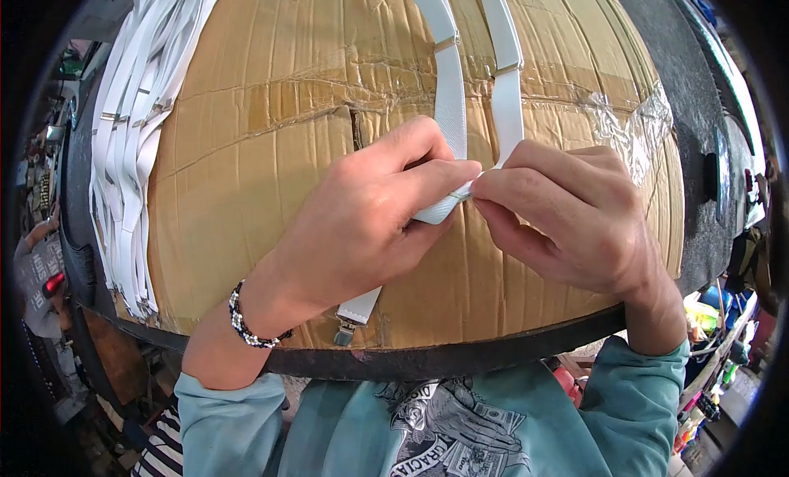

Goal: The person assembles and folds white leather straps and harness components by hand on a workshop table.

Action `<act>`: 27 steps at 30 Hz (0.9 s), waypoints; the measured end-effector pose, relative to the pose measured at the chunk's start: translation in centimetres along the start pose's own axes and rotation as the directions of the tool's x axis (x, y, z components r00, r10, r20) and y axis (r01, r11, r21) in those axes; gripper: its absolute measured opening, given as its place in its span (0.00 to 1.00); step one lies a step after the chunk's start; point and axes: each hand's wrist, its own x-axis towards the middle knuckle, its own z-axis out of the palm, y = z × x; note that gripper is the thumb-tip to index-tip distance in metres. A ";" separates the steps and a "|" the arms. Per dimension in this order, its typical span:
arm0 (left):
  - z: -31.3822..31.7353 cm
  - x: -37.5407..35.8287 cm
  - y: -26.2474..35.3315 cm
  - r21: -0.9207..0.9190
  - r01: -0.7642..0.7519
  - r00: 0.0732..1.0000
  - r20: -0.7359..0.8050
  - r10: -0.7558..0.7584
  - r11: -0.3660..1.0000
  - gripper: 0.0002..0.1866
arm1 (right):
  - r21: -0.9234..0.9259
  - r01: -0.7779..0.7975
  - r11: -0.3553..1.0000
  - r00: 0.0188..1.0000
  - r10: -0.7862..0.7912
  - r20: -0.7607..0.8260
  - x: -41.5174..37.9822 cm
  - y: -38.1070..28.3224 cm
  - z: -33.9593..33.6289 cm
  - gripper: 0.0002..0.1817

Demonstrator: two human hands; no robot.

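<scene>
White elastic suspenders [450, 91] run down from the far edge of the cardboard in two straps, each with a metal slider. My left hand [382, 198] is closed on the strap where the two come together, thumb and index finger pinching it. Opposite it, my right hand [567, 210] pinches the same spot, its fingertips almost touching the left ones. A small part of the join shows between them; the rest is hidden by fingers. Below my left hand, a strap end with a metal clip [345, 332] lies near the front edge.
A flattened cardboard sheet [246, 222] with clear tape [629, 132] covers the dark tabletop [694, 91]. A thick bundle of white suspenders [136, 140] lies along the left side. Another person [41, 263] is at far left. Assorted items [715, 337] crowd the lower right.
</scene>
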 end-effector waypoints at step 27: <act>-1.0 0.5 -0.4 -0.209 0.156 0.988 0.042 -0.151 0.965 0.17 | 0.290 -0.592 0.752 0.806 0.547 0.227 -1.8 7.3 -3.9 0.08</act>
